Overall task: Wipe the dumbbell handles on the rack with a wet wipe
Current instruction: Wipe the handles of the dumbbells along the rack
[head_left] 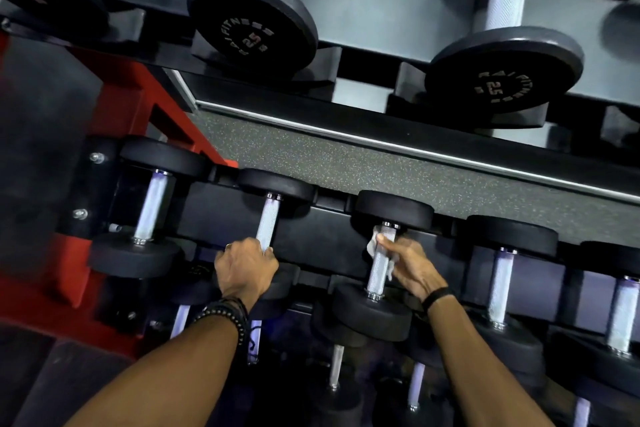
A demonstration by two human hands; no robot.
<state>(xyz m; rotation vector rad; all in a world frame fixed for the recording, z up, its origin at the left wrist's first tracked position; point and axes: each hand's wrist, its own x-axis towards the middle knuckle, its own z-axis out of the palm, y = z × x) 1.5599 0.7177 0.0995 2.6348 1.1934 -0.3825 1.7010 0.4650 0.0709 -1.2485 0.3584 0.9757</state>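
Black dumbbells with knurled silver handles lie in a row on the middle shelf of the rack [311, 243]. My left hand [246, 265] grips the lower end of the second dumbbell's handle [268, 222]. My right hand [407, 265] holds a white wet wipe [372, 244] wrapped around the third dumbbell's handle [379, 269], fingers curled over its upper part. The wipe shows on both sides of that handle.
Larger 25-marked dumbbells [251, 22] sit on the shelf above. More dumbbells [500, 284] continue to the right and on a lower shelf [336, 367]. A red rack frame [135, 104] stands at the left. Speckled floor [346, 163] shows behind.
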